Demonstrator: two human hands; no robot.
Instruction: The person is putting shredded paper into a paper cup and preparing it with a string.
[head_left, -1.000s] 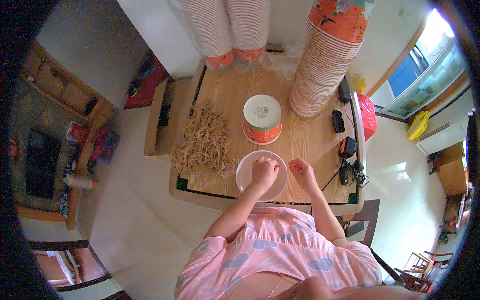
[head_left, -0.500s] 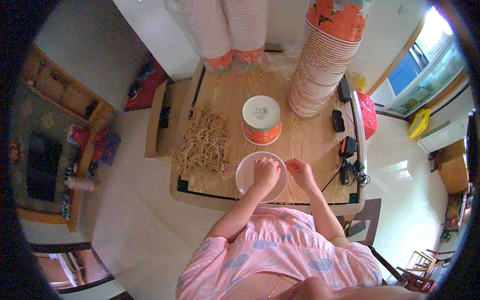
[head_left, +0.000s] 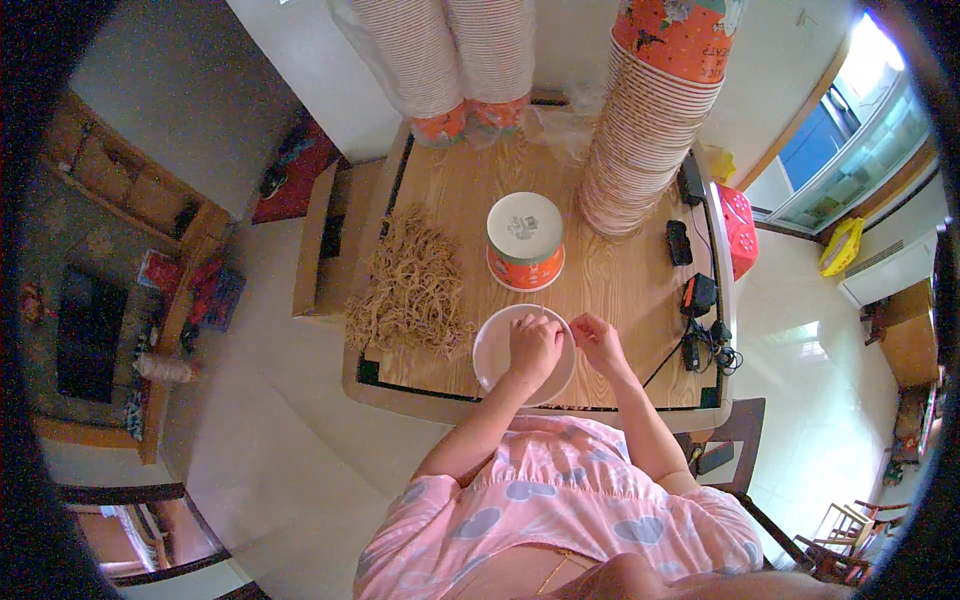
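White bowl (head_left: 497,352) sits lower centre of frame, near desk (head_left: 620,290) front edge. L hand (head_left: 535,345) over it, fingers curled shut inside; R hand (head_left: 598,340) just right of rim, fingers pinched, contents unclear. L nearer.

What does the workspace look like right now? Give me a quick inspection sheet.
Surface: wooden table, dark-edged.
Job's things: white lidded bowl at the near edge; pile of tan rubber bands to its left.
Clutter: upturned orange bowl; tall stack of paper bowls; wrapped bowl stacks at the back.
Grips: left hand rests on the lidded bowl; right hand at its rim; what the fingers pinch cannot be made out.
Cables: black adapters and cords on the right edge.
Surroundings: tiled floor, pink stool, wooden shelf.
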